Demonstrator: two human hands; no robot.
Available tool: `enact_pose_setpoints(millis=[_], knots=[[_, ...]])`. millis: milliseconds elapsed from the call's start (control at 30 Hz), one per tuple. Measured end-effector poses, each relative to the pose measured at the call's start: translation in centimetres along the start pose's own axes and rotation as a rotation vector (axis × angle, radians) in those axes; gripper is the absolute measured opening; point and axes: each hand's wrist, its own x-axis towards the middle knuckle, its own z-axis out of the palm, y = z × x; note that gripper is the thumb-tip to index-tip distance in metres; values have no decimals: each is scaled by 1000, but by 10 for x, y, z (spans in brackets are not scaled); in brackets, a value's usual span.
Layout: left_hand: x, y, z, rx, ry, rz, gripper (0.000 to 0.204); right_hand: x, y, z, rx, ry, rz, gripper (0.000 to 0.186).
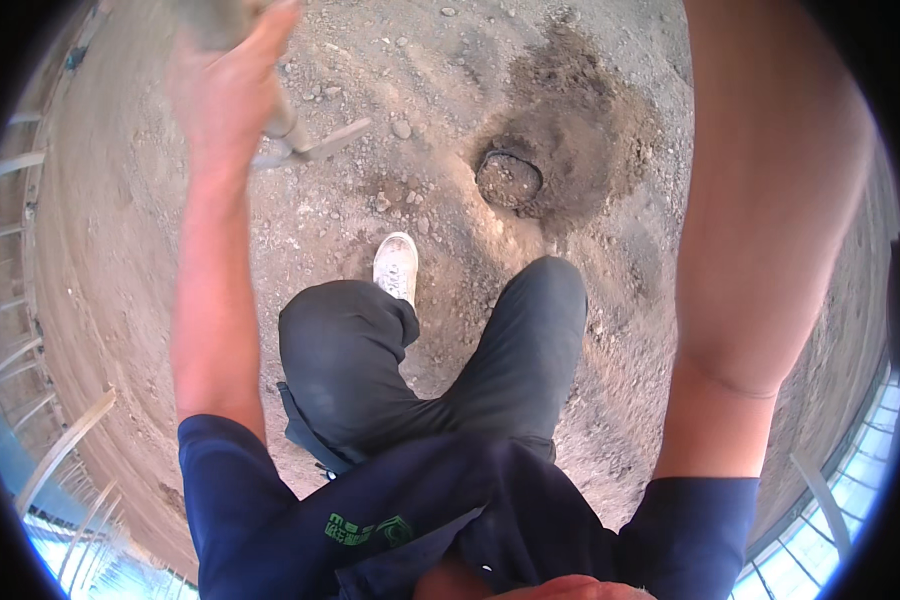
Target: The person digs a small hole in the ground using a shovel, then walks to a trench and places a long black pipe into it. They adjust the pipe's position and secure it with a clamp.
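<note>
My left hand [232, 95], raised at the upper left, is closed round the greyish shaft of a tool [290, 125], slightly blurred, with a narrow metal blade jutting to the right just below it. My right forearm runs up the right side and out of the top edge, so my right hand is out of view. Right of the tool is a small round pit [510, 182] with a dark rim and pebbles inside, within a patch of darker, loosened soil [585, 110].
Pale stony dirt [440, 70] surrounds my bent dark-trousered legs and my white shoe [395, 265]. Light slats or posts [65, 445] line the curved left rim. A pale post [820, 495] and bright gridded panels [860, 460] show at the lower right rim.
</note>
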Motion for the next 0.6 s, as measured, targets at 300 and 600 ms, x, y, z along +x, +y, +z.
enact_pose_setpoints(millis=[300,600], knots=[[14,-80,-120,-280,247,-86,6,-195,176,94,-121,-596,978,36],[21,-123,-216,-450,391,-394,8,-259,152,119,-211,-927,1256,34]])
